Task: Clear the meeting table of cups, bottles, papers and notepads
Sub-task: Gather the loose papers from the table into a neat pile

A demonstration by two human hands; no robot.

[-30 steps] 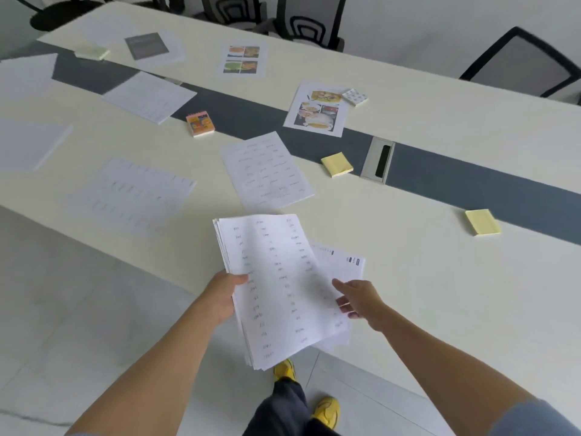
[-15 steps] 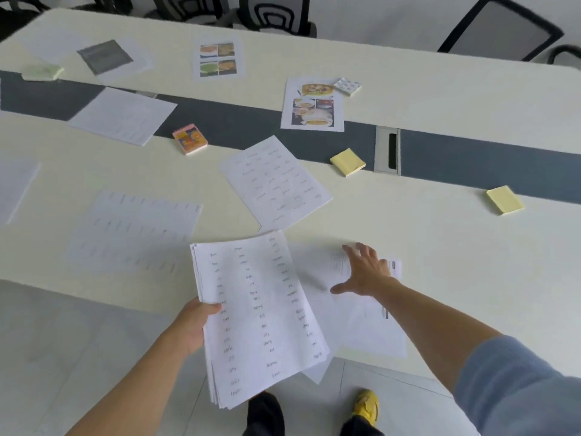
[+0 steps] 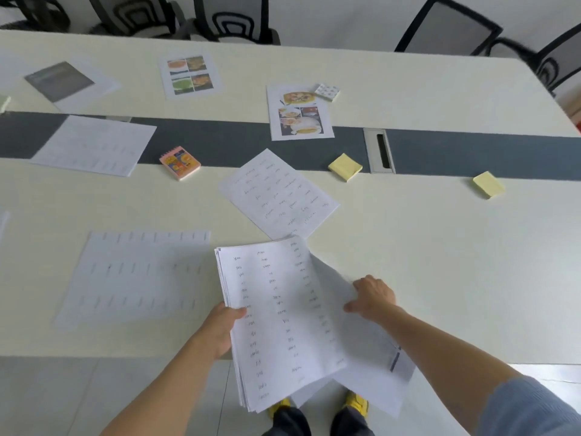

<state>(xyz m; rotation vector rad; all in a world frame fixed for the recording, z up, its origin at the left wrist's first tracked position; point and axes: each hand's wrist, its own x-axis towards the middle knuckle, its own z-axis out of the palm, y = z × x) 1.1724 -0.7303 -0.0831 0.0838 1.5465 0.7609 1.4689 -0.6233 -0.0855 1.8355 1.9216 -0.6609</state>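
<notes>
Dragged nearer since half a second ago: the loose sheet (image 3: 374, 369), then flat on the table (image 3: 440, 253) under a spread right hand (image 3: 372, 298), now raised along its left side and hanging past the near edge. Fingers no longer splayed but curled at the sheet's far right edge with the thumb on top, apparently pinching it; fingertips hidden behind the knuckles. Left hand (image 3: 220, 328) gripping the left edge of the stack of papers (image 3: 283, 325), thumb over the top page, fingers underneath and out of sight.

Stack held across the near edge, partly over the table and partly over the floor, probably so the loose sheet can be tucked beneath it without setting anything down. Long axis of the stack running near to far, far end shifted slightly left; handwriting upright for the holder, page top at the far end. Loose sheet roughly parallel, skewed a little right, partly under the stack's right side, a grey printed block near its near right corner.

Left to collect, farther off:
- a handwritten page (image 3: 279, 196) just beyond the stack, long axis slanting far left to near right
- a yellow sticky pad (image 3: 345, 166)
- a second yellow pad (image 3: 488, 184)
- a spiral notepad (image 3: 179, 162)
- a photo printout (image 3: 300, 113)
- a pale printed sheet (image 3: 135, 278) left of the stack
</notes>
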